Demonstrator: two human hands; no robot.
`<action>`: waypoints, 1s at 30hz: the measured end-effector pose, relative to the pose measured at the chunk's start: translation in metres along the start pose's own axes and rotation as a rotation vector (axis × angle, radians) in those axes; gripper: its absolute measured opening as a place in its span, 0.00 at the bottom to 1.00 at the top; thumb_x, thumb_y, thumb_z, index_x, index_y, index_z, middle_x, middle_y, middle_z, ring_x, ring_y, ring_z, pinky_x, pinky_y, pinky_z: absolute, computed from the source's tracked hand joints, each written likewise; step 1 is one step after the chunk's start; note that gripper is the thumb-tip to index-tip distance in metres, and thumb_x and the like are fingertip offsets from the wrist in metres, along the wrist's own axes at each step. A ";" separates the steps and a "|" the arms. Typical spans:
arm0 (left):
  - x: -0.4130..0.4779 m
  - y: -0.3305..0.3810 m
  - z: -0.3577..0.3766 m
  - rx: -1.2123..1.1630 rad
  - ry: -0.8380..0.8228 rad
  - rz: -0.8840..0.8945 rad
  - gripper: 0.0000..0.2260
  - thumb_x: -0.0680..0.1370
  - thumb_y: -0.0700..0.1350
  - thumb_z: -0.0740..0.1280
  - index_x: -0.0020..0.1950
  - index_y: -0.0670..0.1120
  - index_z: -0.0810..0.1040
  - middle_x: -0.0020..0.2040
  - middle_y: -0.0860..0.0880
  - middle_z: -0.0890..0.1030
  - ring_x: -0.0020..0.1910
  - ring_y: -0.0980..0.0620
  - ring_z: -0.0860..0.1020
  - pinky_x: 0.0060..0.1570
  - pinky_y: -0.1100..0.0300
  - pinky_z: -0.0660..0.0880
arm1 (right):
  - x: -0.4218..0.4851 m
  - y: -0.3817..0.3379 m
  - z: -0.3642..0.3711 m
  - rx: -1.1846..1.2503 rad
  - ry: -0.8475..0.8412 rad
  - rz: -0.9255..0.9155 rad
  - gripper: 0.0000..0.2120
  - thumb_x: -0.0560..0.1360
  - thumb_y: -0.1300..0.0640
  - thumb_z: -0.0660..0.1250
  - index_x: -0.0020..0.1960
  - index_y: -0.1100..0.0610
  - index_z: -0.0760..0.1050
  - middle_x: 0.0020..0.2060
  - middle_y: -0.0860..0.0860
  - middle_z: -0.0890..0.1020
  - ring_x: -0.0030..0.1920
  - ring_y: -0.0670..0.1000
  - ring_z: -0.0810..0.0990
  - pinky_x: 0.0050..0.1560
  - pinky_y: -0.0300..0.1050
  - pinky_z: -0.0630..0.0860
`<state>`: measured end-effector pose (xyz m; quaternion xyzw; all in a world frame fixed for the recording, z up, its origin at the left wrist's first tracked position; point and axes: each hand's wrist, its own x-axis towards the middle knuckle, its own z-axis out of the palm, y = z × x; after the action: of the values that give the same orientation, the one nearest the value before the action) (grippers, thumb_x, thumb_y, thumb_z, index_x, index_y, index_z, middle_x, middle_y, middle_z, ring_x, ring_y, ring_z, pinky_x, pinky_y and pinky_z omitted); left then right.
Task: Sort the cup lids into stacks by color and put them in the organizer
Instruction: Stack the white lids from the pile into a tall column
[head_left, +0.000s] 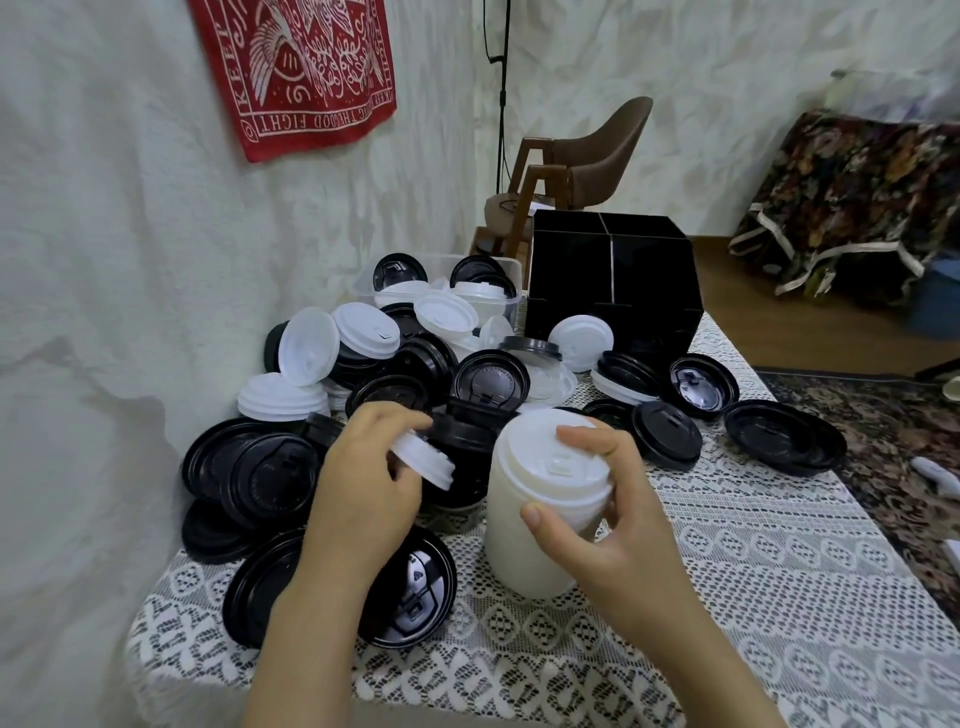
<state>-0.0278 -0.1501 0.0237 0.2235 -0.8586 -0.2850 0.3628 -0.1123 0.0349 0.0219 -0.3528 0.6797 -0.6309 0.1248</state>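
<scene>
- Our left hand (363, 483) pinches one tilted white plastic cup lid (423, 460), mid-frame.
- Just right of it, our right hand (608, 525) grips the upright tall stack of white lids (535, 530), centre frame.

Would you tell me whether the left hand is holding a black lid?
No, the left hand holds a white lid, tilted beside the tall white stack that the right hand grips.
</scene>
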 end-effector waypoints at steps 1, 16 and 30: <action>-0.001 -0.001 -0.002 0.010 -0.084 -0.014 0.18 0.69 0.28 0.67 0.52 0.47 0.80 0.53 0.58 0.73 0.50 0.66 0.72 0.50 0.81 0.61 | 0.000 0.000 0.000 -0.002 0.002 -0.003 0.25 0.61 0.39 0.72 0.56 0.34 0.69 0.59 0.37 0.72 0.57 0.44 0.76 0.51 0.39 0.76; -0.005 -0.003 -0.009 0.132 -0.262 -0.152 0.20 0.69 0.40 0.77 0.51 0.50 0.68 0.68 0.54 0.61 0.58 0.61 0.63 0.54 0.72 0.56 | 0.000 0.002 -0.001 0.009 -0.005 -0.012 0.25 0.61 0.41 0.73 0.56 0.35 0.70 0.59 0.40 0.73 0.56 0.44 0.77 0.48 0.38 0.77; -0.005 0.039 -0.024 -0.581 -0.088 -0.076 0.26 0.65 0.56 0.71 0.62 0.52 0.76 0.60 0.55 0.79 0.61 0.57 0.77 0.56 0.67 0.73 | 0.001 0.003 -0.002 0.018 0.002 -0.035 0.25 0.62 0.44 0.74 0.56 0.35 0.70 0.58 0.39 0.73 0.57 0.44 0.76 0.52 0.37 0.75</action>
<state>-0.0137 -0.1262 0.0602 0.1295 -0.7470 -0.5418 0.3629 -0.1150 0.0359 0.0192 -0.3626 0.6680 -0.6393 0.1162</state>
